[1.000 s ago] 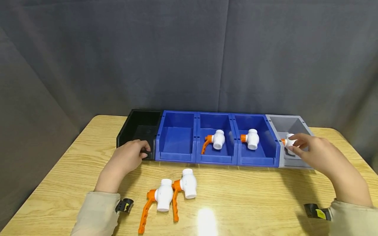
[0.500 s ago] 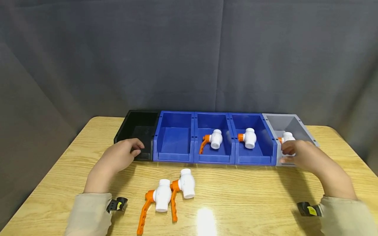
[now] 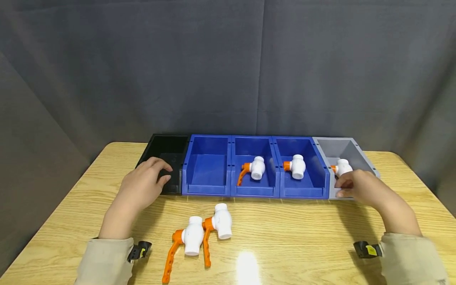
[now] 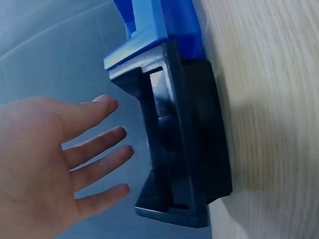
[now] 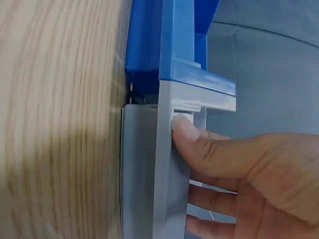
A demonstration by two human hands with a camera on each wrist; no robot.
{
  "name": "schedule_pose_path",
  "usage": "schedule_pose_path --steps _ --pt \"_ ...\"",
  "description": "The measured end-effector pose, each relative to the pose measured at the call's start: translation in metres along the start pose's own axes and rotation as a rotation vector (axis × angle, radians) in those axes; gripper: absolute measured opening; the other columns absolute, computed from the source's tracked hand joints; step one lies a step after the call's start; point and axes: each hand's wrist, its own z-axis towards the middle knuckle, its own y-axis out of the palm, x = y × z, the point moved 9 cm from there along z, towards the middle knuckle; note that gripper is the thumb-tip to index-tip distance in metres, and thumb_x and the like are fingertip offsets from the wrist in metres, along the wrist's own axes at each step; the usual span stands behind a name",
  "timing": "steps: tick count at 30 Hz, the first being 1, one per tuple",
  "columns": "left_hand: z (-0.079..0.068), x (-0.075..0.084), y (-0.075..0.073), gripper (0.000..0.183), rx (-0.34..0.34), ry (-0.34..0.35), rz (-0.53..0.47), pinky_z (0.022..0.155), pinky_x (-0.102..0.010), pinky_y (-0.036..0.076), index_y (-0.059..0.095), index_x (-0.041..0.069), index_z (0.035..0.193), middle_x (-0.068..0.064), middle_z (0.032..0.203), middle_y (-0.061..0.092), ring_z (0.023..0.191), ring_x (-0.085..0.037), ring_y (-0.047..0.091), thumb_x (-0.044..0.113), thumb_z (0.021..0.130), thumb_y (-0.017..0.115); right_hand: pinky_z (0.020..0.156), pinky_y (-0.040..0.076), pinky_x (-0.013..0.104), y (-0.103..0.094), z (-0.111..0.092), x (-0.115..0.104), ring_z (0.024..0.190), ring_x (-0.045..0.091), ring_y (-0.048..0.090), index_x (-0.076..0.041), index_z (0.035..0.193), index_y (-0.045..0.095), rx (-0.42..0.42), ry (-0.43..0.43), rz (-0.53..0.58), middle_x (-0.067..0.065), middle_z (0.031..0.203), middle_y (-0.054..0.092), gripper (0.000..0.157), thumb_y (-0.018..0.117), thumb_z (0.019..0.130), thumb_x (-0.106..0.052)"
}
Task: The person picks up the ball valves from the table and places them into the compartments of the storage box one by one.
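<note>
My right hand is at the front of the grey bin. In the right wrist view its thumb presses the outside of the front lip, and the fingers reach behind that lip. A white ball valve with an orange fitting lies in this bin, partly hidden by the hand. My left hand holds nothing and hovers by the front of the black bin. The left wrist view shows its fingers spread loosely, apart from the black rim.
Three blue bins join the black and grey ones. The middle blue bin holds a ball valve, the right one another valve. Two ball valves with orange lever handles lie on the wooden table.
My right hand has moved from over the valve in the grey bin to that bin's front lip. My left hand has drawn slightly left, its fingers opening away from the black bin's front.
</note>
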Motion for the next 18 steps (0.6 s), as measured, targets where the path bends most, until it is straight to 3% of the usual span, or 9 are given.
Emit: schedule_pose_path --steps 5,8,14,18 --pt "-0.004 0.002 -0.013 0.021 0.031 0.003 0.002 0.090 -0.059 0.046 0.066 0.010 0.118 -0.013 0.128 0.057 0.118 -0.038 0.054 0.017 0.099 0.062 0.068 0.045 0.038 0.002 -0.001 0.008 0.072 0.017 0.052 -0.006 0.081 0.071 -0.024 0.057 0.053 0.001 0.077 0.066 0.009 0.080 0.080 -0.009" --pt "-0.006 0.004 -0.019 0.022 0.013 0.015 -0.045 0.089 -0.060 0.045 0.065 0.012 0.120 -0.011 0.128 0.058 0.118 -0.037 0.055 0.019 0.100 0.060 0.069 0.045 0.039 0.002 -0.002 0.011 0.073 0.018 0.052 -0.006 0.082 0.072 -0.034 0.090 0.077 0.002 0.078 0.066 0.009 0.080 0.081 -0.010" --pt "-0.016 0.021 -0.018 0.021 -0.078 0.076 -0.240 0.097 -0.056 0.043 0.064 0.016 0.120 -0.004 0.126 0.060 0.120 -0.032 0.055 0.022 0.101 0.059 0.066 0.041 0.036 -0.001 -0.002 0.013 0.072 0.017 0.051 -0.010 0.081 0.073 -0.044 0.143 0.048 0.000 0.077 0.066 0.008 0.080 0.081 -0.015" --pt "-0.025 0.035 -0.013 0.016 -0.094 0.110 -0.250 0.094 -0.053 0.046 0.067 0.020 0.114 0.003 0.120 0.063 0.116 -0.026 0.058 0.021 0.098 0.064 0.065 0.040 0.036 -0.001 -0.002 0.011 0.071 0.018 0.051 -0.012 0.080 0.073 -0.053 0.169 0.038 -0.001 0.076 0.066 0.009 0.080 0.081 -0.016"
